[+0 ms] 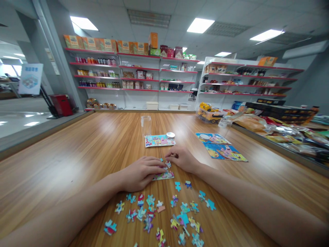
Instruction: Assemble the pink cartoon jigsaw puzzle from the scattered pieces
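Loose puzzle pieces (164, 216) scattered nearest me, just below the joined puzzle strip (164, 175). My left hand (140, 173) lies flat, fingers pressing the strip's left end. Strip runs left to right between my hands. My right hand (181, 158) pinches a piece at the strip's upper right edge, the nearer hand there. Beyond the strip: clear jar (146, 125), picture card (158, 140), lid (170, 135).

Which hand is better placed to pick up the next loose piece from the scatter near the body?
Probably the left hand: it rests on the joined pieces just above the loose pieces, while the right hand sits farther away.
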A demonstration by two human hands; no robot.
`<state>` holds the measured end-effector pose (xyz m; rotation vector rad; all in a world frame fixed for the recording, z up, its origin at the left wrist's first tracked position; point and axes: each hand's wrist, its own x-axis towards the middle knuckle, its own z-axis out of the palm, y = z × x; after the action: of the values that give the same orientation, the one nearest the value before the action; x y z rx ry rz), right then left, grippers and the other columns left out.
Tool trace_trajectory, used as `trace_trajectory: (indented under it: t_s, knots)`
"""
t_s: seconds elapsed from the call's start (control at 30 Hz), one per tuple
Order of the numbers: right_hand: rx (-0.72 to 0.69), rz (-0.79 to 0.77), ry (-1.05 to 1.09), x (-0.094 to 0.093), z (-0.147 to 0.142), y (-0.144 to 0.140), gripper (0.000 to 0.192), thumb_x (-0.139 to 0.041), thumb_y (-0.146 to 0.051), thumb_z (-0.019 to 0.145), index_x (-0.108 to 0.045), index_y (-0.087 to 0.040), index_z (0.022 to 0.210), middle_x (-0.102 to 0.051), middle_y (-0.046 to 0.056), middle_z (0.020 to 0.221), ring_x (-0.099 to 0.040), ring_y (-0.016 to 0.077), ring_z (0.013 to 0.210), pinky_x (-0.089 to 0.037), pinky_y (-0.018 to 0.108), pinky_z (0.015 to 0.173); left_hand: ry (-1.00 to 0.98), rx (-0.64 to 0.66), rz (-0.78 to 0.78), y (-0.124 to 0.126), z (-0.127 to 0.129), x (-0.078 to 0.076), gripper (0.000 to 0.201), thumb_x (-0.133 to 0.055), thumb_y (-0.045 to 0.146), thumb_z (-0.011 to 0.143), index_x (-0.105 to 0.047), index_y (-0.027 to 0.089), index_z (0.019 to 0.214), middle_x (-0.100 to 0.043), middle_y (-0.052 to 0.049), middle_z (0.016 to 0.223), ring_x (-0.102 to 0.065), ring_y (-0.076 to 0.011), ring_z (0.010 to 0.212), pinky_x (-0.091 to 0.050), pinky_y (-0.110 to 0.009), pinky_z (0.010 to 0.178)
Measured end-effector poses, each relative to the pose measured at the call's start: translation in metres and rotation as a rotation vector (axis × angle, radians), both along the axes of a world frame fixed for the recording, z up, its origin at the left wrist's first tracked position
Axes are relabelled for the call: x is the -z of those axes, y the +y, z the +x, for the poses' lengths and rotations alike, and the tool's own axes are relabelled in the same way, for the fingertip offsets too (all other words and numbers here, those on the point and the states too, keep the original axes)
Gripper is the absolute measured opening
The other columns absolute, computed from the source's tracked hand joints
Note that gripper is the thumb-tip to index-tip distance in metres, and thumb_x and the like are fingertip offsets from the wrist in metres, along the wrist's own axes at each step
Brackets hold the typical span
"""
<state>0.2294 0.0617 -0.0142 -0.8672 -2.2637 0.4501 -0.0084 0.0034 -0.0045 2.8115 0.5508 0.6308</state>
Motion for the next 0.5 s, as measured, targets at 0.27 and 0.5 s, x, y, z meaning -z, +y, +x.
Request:
trace_trajectory:
  t_s: [0.27,0.5]
  knots:
    - [-0.038,0.035,-0.014,-0.0004,0.0001,0.0009,0.01,-0.068,-0.01,0.082,-0.073,-0.019,0.08,-0.07,0.002,0.08,-0.061,0.0193,0.084,-0.046,0.031,0.08,0.015,-0.021,-0.006,0.0007,-0.0017,0.0015,0.04,-0.046,0.012,0.095,-0.055,0.024,0.132,-0.057,-0.007,0.135,-0.052,-0.0243,0.124,-0.042,-0.044,0.107]
    - [0.026,0.082,0.055,0.0007,0.0,0.0018,0.009,-0.063,-0.012,0.085,-0.071,-0.017,0.086,-0.067,0.004,0.083,-0.06,0.0183,0.08,-0.047,0.03,0.074,-0.012,-0.004,-0.007,0.0004,-0.0015,0.0011,0.039,-0.045,0.012,0.095,-0.057,0.024,0.13,-0.058,-0.008,0.134,-0.053,-0.0242,0.123,-0.043,-0.044,0.106]
